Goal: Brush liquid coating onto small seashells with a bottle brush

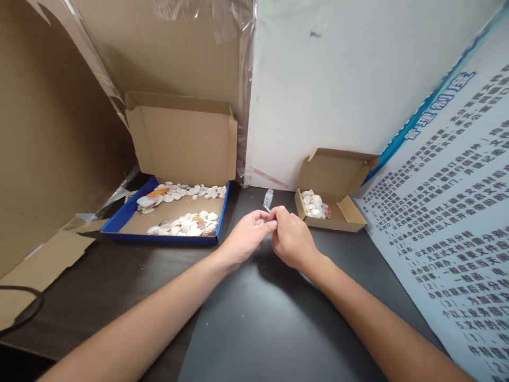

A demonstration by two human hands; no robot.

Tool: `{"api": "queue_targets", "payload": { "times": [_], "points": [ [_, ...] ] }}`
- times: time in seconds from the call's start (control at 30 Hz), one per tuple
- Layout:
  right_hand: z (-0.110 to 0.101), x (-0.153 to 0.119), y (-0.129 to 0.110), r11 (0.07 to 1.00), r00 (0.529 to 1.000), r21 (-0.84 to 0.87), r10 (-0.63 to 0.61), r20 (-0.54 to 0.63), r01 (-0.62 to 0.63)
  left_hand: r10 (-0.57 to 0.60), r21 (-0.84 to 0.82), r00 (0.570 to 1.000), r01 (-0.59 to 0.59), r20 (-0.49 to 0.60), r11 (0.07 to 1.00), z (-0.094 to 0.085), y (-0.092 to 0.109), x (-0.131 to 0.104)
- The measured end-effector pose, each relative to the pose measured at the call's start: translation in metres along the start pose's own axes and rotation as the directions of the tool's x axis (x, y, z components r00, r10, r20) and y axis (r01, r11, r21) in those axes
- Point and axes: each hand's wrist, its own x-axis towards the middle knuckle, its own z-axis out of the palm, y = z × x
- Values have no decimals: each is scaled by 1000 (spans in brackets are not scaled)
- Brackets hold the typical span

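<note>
Above the dark mat, my left hand (248, 236) and my right hand (292, 236) meet with their fingertips pinched together. A thin pale tip (267, 209) shows just past the fingers; the rest of what they hold is hidden. Just beyond them stands a small clear bottle (268, 198). To the left, a blue-edged box (167, 239) with its lid raised holds white and brownish shells (193, 225) in two groups, with an orange piece among the back ones. On the right, a smaller open cardboard box (338, 225) contains white shells (313, 204) and some pinkish ones.
Cardboard panels (51, 132) rise at the left, and a white panel (318, 90) stands behind. A sheet with printed characters (449, 223) slopes along the right. A black cable loop (37, 307) lies over flat cardboard at the left edge.
</note>
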Motion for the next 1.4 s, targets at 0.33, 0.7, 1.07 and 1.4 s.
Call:
{"api": "queue_targets", "payload": {
  "times": [0.33, 0.7, 1.07, 1.4],
  "points": [
    [7, -14, -32, 995, 998, -100, -14, 69, 21, 121, 21, 992, -121, 19, 992, -20, -20, -11],
    [-6, -38, -31, 965, 941, 72, 227, 249, -252, 200, 247, 980, -195, 5, 949, -23, -29, -15],
    [-62, -76, -10, 862, 775, 197, 291, 562, -466, 227, 353, 973, -224, 32, 908, -33, -34, -15],
    [-75, -73, 6, 885, 758, -119, 449, 472, -450, 268, 377, 962, -267, 51, 887, -33, -37, -16]
  ]
}}
